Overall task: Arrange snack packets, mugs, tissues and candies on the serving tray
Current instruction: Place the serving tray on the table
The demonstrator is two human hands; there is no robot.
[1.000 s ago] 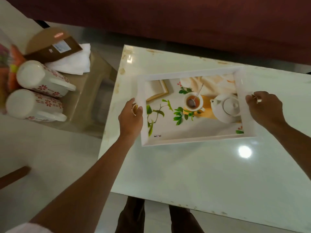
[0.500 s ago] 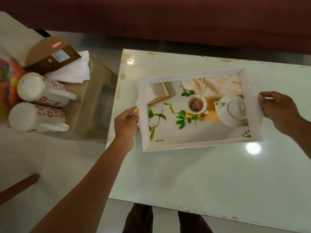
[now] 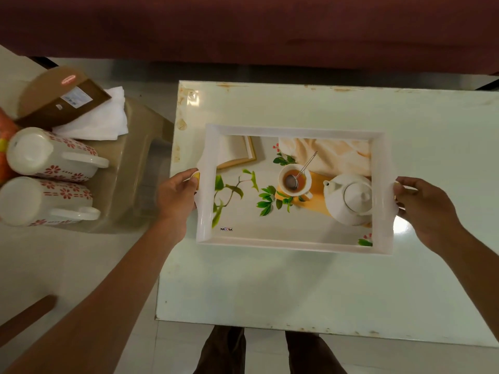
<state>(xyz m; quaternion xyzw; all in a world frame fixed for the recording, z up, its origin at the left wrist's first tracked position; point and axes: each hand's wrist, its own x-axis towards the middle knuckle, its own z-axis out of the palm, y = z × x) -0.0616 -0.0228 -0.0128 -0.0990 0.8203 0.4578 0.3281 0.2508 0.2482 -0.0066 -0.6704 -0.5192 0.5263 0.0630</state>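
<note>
A white serving tray (image 3: 294, 245) with a printed teapot, cup and leaves picture lies on the white table (image 3: 310, 292). Nothing stands on the tray. My left hand (image 3: 176, 194) grips its left handle and my right hand (image 3: 424, 209) grips its right handle. On a beige stool (image 3: 140, 157) to the left lie two white mugs with red flowers (image 3: 51, 155) (image 3: 46, 202) on their sides, a stack of white tissues (image 3: 100, 120) and a brown packet (image 3: 59, 98). Orange snack packets (image 3: 5, 147) peek in at the far left edge.
A dark red sofa (image 3: 243, 28) runs along the back. My legs (image 3: 270, 352) stand at the table's near edge. A brown wooden piece (image 3: 24, 317) lies on the pale floor at lower left.
The tray has turned square to the table and sits nearer its middle. Both hands stayed on the handles.
</note>
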